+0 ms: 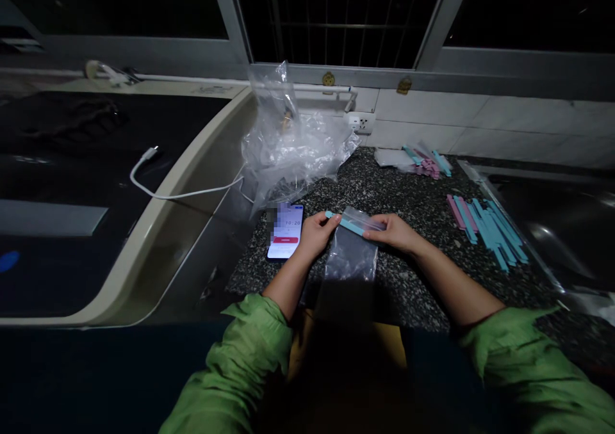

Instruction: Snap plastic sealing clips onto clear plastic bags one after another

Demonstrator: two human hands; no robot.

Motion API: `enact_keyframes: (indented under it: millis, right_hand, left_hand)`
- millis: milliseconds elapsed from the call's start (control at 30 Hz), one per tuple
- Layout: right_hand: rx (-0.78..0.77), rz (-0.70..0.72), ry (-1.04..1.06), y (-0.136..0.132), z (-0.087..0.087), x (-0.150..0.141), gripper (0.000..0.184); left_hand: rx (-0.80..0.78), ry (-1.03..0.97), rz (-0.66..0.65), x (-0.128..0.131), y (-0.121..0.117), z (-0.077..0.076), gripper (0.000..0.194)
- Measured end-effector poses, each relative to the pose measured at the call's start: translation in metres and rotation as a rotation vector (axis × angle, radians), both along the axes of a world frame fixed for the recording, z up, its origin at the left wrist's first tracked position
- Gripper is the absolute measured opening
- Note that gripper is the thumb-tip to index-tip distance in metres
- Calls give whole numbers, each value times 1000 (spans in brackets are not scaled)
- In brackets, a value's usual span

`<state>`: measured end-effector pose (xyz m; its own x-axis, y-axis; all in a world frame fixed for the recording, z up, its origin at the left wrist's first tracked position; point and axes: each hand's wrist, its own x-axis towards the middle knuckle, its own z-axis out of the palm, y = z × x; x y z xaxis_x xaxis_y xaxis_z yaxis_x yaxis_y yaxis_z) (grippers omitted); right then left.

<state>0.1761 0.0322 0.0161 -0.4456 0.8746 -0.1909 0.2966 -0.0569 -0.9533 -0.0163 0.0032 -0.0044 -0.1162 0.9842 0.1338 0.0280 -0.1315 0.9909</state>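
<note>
The small bag (352, 256) looks glossy plastic, the strip (352, 225) smooth, the sleeves (252, 347) matt cloth.

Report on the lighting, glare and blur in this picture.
Head view: dim overall, window near black; head view: glints on the plastic, the phone glowing, partly pixelated; head view: deep shadow at bottom centre; head view: bag and strip fairly sharp.

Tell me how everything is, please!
Phone, screen lit
Held strip, across small bag
Small bag, creased
Left hand, gripping held strip
Right hand, gripping held strip
Big plastic, crumpled
Cable, one end loose
Nearer strips, loosely piled
Far strips, bunched
Lid, looks shut
Sleeves, pushed up
</note>
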Motion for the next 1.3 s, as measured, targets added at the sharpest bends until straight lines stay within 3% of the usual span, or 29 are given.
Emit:
enact_keyframes:
  millis: [333,567,833,1100,1300]
  right_hand:
    - [11,-3,-12,0,-1,0,43]
    - [69,-12,-25,1,0,3,43]
    - [136,-84,-18,5,3,8,46]
    - [204,-131,-30,4,3,8,44]
    - [188,-140,6,7,4,8,42]
  left_hand:
    - [-24,-21,14,1,2,-2,34]
    - [-91,-67,-55,4,0,-1,39]
    - [-167,105,-203,5,-2,-6,38]
    - [-23,326,-99,8,1,-8,31]
    - [-37,355,-145,8,1,-12,36]
